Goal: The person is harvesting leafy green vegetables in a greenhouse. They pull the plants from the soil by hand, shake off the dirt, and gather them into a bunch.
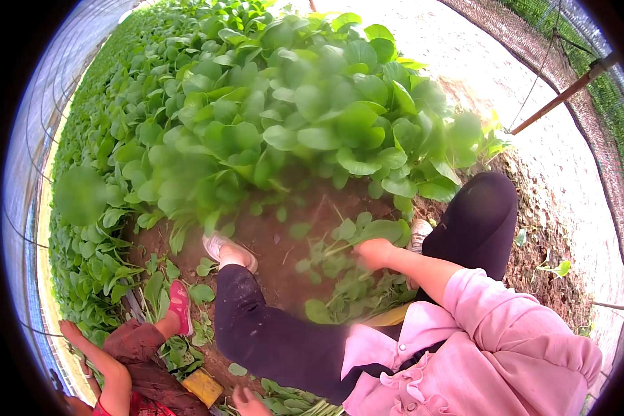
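Observation:
My right hand (pixel 373 254) reaches down between my knees into loose leafy greens (pixel 353 291) on the soil. A broad leaf with a long stem (pixel 379 231) lies against this hand. The fingers are blurred and partly hidden, so a grip on the stem cannot be made out. My left hand (pixel 249 401) shows at the bottom edge with its fingers apart, beside a heap of cut greens (pixel 291 400); its forearm is out of view. In front of my shoes grows a dense bed of round-leaved green vegetables (pixel 291 119).
At lower left a co-worker in a red shoe (pixel 180 307) crouches, one hand (pixel 72 331) at the plants. A yellow object (pixel 203 387) lies near them. Bare soil (pixel 270 275) separates my feet. A slanted pole (pixel 561 96) and netting (pixel 598 171) stand at right.

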Demonstrator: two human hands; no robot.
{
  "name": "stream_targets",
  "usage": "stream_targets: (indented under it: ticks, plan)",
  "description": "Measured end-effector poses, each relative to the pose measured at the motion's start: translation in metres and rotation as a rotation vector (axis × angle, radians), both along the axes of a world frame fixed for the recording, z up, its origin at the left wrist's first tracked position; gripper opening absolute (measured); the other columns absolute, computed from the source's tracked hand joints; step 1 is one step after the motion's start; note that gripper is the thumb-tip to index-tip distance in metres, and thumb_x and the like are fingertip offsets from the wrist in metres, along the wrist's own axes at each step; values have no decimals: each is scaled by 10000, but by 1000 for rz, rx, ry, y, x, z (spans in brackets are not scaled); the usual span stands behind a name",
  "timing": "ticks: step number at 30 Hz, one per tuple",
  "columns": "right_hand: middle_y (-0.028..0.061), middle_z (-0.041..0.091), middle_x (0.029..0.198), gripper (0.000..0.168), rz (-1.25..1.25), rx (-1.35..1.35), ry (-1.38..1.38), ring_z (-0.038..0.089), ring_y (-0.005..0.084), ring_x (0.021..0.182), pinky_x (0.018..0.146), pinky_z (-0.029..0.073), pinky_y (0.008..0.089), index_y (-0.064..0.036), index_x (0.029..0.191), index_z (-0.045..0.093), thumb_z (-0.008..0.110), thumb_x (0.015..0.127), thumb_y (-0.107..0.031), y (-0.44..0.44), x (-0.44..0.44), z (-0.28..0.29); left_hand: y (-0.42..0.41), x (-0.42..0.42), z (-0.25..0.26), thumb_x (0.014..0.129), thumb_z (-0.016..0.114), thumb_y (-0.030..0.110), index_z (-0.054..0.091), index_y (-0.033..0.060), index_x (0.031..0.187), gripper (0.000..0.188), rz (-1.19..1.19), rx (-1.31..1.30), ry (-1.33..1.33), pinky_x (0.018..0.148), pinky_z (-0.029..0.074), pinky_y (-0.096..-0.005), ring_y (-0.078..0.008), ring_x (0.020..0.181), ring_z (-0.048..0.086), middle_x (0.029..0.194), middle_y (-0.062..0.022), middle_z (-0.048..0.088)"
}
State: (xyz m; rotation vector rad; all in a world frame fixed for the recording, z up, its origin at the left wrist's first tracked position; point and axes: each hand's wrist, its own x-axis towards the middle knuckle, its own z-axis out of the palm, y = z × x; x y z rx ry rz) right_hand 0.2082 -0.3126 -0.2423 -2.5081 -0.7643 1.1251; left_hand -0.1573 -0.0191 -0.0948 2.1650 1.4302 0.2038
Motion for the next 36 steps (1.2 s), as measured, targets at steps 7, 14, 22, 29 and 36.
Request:
stream_targets:
  ticks: [7, 14, 22, 29, 36]
  plan:
    - [160, 620, 855, 170, -143, 140, -123, 604, 333, 807, 691, 482, 428, -39, 894, 601, 544, 805, -172, 21, 32, -15, -20, 244, 91, 830, 564, -24, 592, -31, 1032, 204, -644, 262, -475, 840, 466, -321, -215, 918, 603, 995, -127, 637]
    - [133, 587, 910, 115, 39, 289, -508, 547, 301, 916, 815, 449, 412, -49, 823, 601, 569, 727, -103, 70, 124, -10, -69, 354, 49, 707, 565, 90, 596, 67, 983, 279, -1639, 437, -321, 802, 439, -368, -214, 850, 569, 896, -56, 580]
    - [112, 595, 1061, 214, 421, 16, -757, 515, 284, 1071, 950, 390, 383, -55, 938, 653, 518, 810, -162, 132, 225, -69, -69, 349, 43, 716, 540, 150, 576, 63, 1084, 380, -1735, 310, -15, 812, 433, -353, -212, 786, 534, 862, -71, 549]
    - [54, 648, 999, 243, 621, -511, -676, 583, 245, 994, 825, 442, 406, -111, 993, 679, 534, 816, -193, 139, 238, -92, -52, 358, 45, 740, 539, 141, 561, 57, 1144, 413, -1619, 318, 71, 831, 417, -385, -250, 818, 516, 907, -100, 538]
    - [60, 615, 786, 150, 319, -180, -614, 612, 263, 742, 639, 456, 391, -87, 873, 600, 565, 739, -143, 108, 211, -54, -49, 358, 44, 722, 606, 149, 534, 63, 1150, 442, -1558, 267, 222, 788, 417, -345, -210, 820, 545, 865, -55, 540]
